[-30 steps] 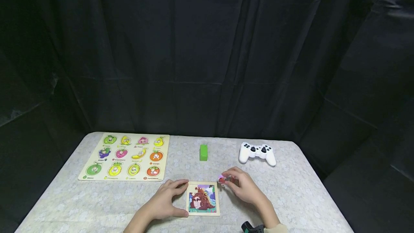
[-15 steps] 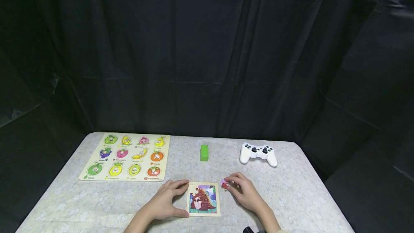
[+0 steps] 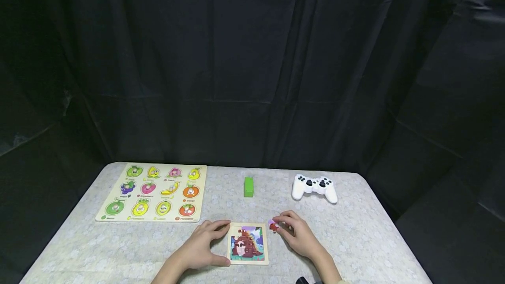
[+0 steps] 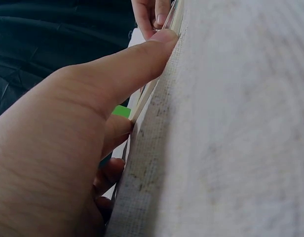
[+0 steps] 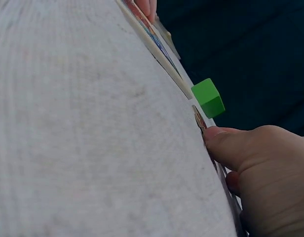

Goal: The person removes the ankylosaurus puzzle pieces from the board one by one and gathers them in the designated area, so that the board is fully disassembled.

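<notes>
A small jigsaw puzzle in a pale wooden frame (image 3: pixel 248 263) lies flat on the table, showing a reddish-brown figure. Bare wood shows at its upper left. My left hand (image 3: pixel 203 242) holds the frame by its left side, thumb at the near corner and index finger at the far one. Just right of the frame, my right hand (image 3: pixel 298 234) pinches a red and pink puzzle piece (image 3: pixel 272 226) between thumb and fingers, low at the tabletop. From the right wrist, the puzzle piece (image 5: pixel 199 119) appears edge-on, partly hidden by the thumb.
Farther back stands a green block (image 3: pixel 248 187). A white game controller (image 3: pixel 314 189) lies at the back right. The back left holds a fruit peg board (image 3: pixel 151 192) with several fruit pieces. Black curtain (image 3: pixel 252 78) hangs behind the patterned tablecloth (image 3: pixel 355 240).
My right hand has drawn slightly down toward me with the puzzle piece, which now lies lower and shows more of its face. The left hand and the frame stay in place.
</notes>
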`<state>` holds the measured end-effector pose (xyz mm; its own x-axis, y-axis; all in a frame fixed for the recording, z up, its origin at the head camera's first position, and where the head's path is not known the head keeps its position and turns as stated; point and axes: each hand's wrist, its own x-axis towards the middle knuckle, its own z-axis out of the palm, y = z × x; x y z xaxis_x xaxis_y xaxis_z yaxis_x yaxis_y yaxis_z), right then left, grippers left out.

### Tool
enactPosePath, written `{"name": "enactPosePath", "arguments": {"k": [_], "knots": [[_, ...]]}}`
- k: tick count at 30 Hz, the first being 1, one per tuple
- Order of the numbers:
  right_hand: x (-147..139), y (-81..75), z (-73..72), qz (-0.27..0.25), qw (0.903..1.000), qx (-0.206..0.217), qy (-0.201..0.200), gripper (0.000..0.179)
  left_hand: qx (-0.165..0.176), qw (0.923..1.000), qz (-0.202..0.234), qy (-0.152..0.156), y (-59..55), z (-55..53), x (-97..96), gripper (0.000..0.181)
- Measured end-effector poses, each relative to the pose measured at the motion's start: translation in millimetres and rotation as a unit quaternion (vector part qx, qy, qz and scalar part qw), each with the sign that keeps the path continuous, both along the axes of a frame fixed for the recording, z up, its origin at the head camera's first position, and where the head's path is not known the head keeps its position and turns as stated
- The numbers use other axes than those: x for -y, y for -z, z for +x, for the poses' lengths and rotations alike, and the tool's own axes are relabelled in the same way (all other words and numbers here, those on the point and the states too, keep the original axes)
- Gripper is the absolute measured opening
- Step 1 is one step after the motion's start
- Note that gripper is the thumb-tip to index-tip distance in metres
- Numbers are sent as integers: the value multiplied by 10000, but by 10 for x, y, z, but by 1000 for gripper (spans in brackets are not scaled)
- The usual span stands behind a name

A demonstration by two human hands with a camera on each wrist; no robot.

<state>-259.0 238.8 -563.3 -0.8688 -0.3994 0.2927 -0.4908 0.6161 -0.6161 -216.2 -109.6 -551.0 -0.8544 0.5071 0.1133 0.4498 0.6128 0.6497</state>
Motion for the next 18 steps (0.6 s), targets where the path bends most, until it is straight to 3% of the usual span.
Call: {"name": "enactPosePath", "arguments": {"k": [8,18], "knots": [[2,0,6,27,10000,72,32,24,99,9999,14,-5,5,-2,3,101],[-12,-6,-1,-157,9998,-130,-24,31,34,10000,24,8,4,-6,1,101]]}}
